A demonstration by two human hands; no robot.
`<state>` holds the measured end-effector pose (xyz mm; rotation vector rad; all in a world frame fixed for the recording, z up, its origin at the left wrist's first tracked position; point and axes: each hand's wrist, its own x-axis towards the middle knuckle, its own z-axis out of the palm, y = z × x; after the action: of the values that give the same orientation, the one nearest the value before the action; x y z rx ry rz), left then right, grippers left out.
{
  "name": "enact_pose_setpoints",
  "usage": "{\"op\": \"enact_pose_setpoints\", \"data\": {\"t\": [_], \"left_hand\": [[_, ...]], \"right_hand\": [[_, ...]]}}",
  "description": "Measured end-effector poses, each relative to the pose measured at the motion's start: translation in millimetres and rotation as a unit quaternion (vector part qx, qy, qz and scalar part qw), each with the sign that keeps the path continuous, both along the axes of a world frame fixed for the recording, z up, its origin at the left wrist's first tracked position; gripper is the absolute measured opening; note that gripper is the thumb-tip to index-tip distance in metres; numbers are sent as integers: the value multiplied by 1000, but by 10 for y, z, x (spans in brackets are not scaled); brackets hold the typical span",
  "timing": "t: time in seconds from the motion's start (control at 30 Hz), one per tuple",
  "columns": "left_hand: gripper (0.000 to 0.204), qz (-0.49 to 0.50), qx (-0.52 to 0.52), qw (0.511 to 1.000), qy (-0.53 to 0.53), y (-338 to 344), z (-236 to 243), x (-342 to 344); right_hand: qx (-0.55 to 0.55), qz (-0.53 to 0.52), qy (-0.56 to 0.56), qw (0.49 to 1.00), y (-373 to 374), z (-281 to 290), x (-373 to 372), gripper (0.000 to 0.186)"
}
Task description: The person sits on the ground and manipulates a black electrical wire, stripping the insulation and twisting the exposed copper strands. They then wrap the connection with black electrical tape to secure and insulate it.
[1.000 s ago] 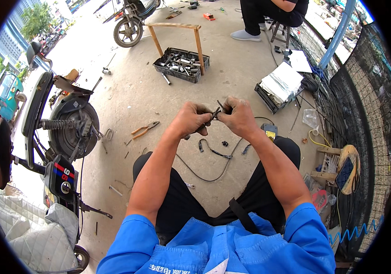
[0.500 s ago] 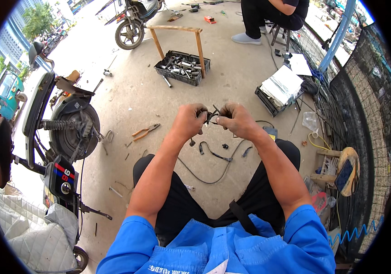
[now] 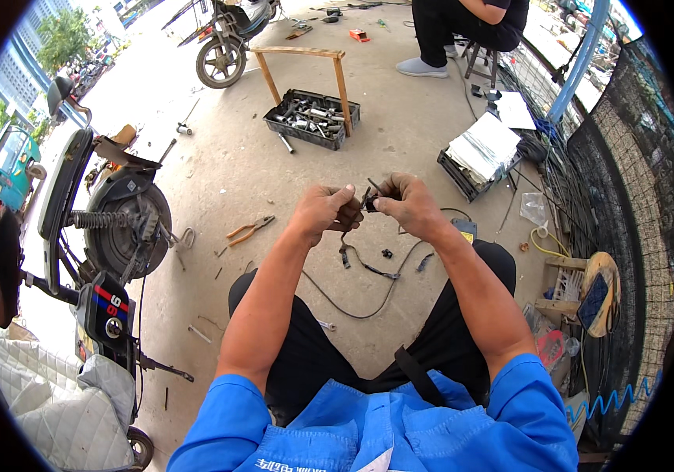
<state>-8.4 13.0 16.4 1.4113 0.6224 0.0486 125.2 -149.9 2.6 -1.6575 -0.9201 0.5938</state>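
My left hand (image 3: pixel 329 209) has its fingers curled round dark wire, its thumb raised, at the centre of the view. My right hand (image 3: pixel 408 203) pinches a small black piece (image 3: pixel 370 203) with short strands sticking up, just beside the left fingertips. Exactly what the small piece is cannot be made out. Below my hands, a black cable (image 3: pixel 357 315) loops on the concrete between my knees, with short black wire pieces (image 3: pixel 384 274) beside it. Orange-handled pliers (image 3: pixel 250 230) lie left of my hands. A grey-and-yellow box (image 3: pixel 464 228) sits beyond my right knee.
An electric scooter (image 3: pixel 121 228) stands at left, another (image 3: pixel 223 59) behind. A black crate of metal parts (image 3: pixel 298 126) has a wooden frame over it. At right are a crate with white sheets (image 3: pixel 482 149), cables, a wooden stool (image 3: pixel 581 287) and mesh fencing. A seated person (image 3: pixel 455 35) is beyond.
My left thumb has lifted and the left hand has shifted slightly down and left. The small black piece between the fingertips has turned, and a strand now hangs below the left hand.
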Motion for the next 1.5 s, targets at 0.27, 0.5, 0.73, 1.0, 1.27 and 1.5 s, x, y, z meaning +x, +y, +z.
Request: {"op": "enact_pose_setpoints", "data": {"t": [0.27,0.5,0.73,1.0,1.27,1.5], "left_hand": [[32,-50,-200,978,-35,36,-94,5],[19,22,-245,963,-105,29,-198,43],[15,32,-208,969,-127,29,-186,23],[15,35,-178,973,-144,-21,-152,39],[17,12,-99,986,-137,-89,-114,39],[12,41,-120,981,-144,-137,-73,59]], "right_hand": [[37,9,18,999,15,6,-36,17],[56,9,38,998,26,21,-59,14],[25,27,88,995,9,44,-47,16],[56,55,160,984,5,73,-64,29],[16,28,160,987,89,147,-157,44],[44,-10,197,979,107,13,-98,35]]}}
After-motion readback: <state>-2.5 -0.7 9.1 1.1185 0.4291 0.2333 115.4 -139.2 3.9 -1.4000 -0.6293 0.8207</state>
